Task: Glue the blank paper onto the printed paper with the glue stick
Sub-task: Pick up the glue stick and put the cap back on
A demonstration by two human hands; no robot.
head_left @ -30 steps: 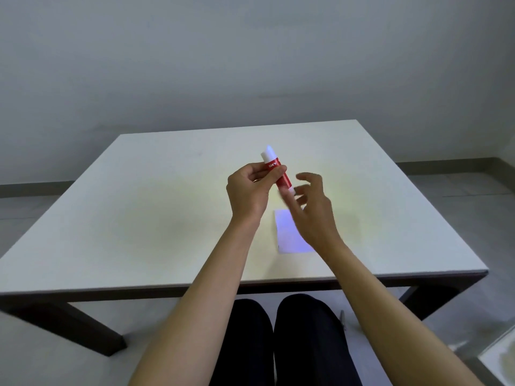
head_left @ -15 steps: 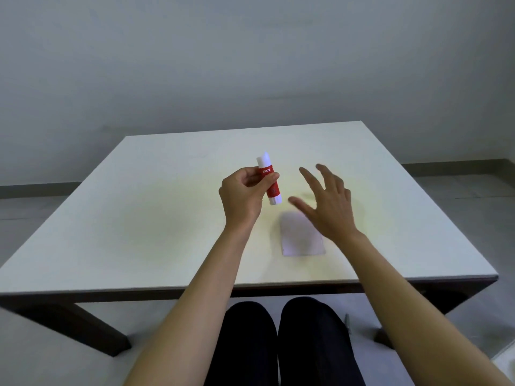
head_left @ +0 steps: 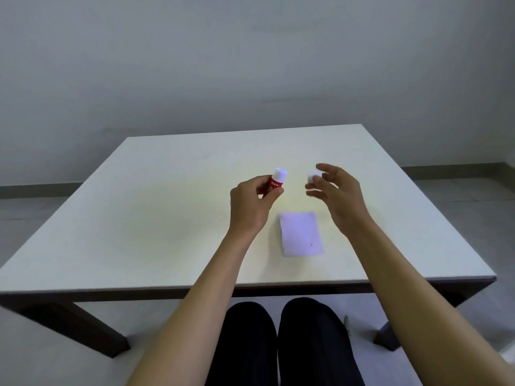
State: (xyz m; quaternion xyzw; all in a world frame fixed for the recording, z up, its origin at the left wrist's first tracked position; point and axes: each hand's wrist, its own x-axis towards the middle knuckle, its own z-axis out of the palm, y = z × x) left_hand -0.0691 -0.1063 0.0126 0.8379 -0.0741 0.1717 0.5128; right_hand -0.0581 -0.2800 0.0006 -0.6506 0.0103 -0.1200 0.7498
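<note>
- Table (head_left: 139, 218): a pale, matte, square-cornered top on dark legs, seen from the near edge; a grey wall (head_left: 250, 65) stands behind its far edge.
- Left hand (head_left: 250, 201): raised above the middle of the table, fingers curled and closed around the lower part of the glue stick (head_left: 276, 183), thumb pressed against its side.
- Glue stick: a red barrel with white lettering, too blurred to read in full. It tilts slightly to the right, and a white end projects above the fingers. The lower part of the barrel is hidden inside the grip. It is held clear of the tabletop.
- Paper (head_left: 301, 234): one small white rectangular sheet lies flat on the table, nearer the near edge than the far edge, between the two forearms and below both hands. Its visible face appears blank apart from a tiny dark speck near the lower right corner. Whether a second sheet lies beneath it cannot be told.
- Small white piece (head_left: 312, 176): pinched at the fingertips of the right hand, level with the top of the glue stick and apart from it. It is blurred; its exact form cannot be told.
- Right hand (head_left: 337, 190): raised above the table to the right of the glue stick, thumb and forefinger closed on the white piece, the other fingers loosely spread.
</note>
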